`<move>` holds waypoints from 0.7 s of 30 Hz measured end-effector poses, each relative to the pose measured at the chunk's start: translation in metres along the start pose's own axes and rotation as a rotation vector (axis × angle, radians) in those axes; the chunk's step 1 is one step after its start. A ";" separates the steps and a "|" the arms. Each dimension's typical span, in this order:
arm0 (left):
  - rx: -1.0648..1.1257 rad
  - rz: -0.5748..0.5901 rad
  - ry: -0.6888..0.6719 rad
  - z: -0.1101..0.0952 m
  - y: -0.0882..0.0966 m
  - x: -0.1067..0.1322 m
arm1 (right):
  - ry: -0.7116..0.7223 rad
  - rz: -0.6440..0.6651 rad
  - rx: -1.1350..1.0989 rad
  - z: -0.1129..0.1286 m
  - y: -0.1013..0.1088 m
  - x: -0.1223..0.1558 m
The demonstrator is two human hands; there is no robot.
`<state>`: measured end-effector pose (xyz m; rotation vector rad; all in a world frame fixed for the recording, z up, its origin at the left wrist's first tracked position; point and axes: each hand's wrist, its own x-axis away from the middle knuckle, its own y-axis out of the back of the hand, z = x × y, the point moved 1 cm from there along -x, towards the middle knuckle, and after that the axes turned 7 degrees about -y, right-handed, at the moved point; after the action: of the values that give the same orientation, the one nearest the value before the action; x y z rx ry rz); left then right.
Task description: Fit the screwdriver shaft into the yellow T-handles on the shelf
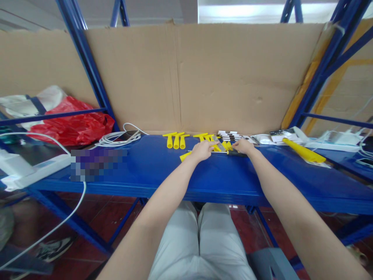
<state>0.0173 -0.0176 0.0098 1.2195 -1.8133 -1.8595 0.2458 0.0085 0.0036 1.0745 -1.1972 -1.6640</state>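
My left hand (201, 151) is closed at the back middle of the blue table, its fingertips against a clear plastic piece (219, 144) and small yellow parts; what it grips I cannot make out. Just right of it, my right hand (244, 147) pinches something too small to name, beside yellow parts (227, 146). A screwdriver (236, 154) with a black handle lies below my right hand, its shaft pointing left. A yellow piece (185, 156) pokes out beside my left wrist. Left of my hands stand several yellow T-shaped pieces (176, 141); more T-shaped pieces (200, 137) are behind my left hand.
Cardboard (218, 77) walls the back of the blue table (163, 171). Black-and-white packets (229, 135) lie behind my hands. To the right are a yellow cone-shaped piece (304, 151) and a power strip (335, 144). Leftward sit coiled white cable (116, 139) and a red bag (72, 122).
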 end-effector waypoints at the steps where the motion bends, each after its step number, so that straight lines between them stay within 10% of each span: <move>1: -0.001 0.002 0.003 0.000 0.000 0.000 | -0.009 0.024 0.019 0.002 0.002 0.002; 21: -0.003 0.000 -0.005 0.000 0.001 0.000 | -0.152 0.114 -0.009 0.017 0.007 0.005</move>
<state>0.0175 -0.0178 0.0107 1.2148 -1.8119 -1.8658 0.2290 0.0072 0.0125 0.8696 -1.3212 -1.6840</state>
